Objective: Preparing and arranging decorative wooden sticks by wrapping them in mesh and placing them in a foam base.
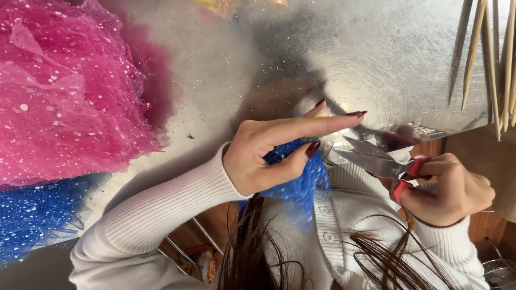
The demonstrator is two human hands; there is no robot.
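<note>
Scissors (376, 158) beside blue tulle (301, 182) edge

A heap of pink netting (64, 91) dotted with small white specks fills the upper left, lying on the desk (226, 59), a scratched and shiny metal sheet strewn with fine glitter; below that heap, touching its lower edge, lies a mass of blue netting (32, 215) with the same white specks; a bundle of thin pale wooden sticks (492, 53) stands along the right edge, slightly fanned; at the top edge, near the middle, a bit of yellow-orange material (220, 5) shows, too cropped to tell what it is.
</note>
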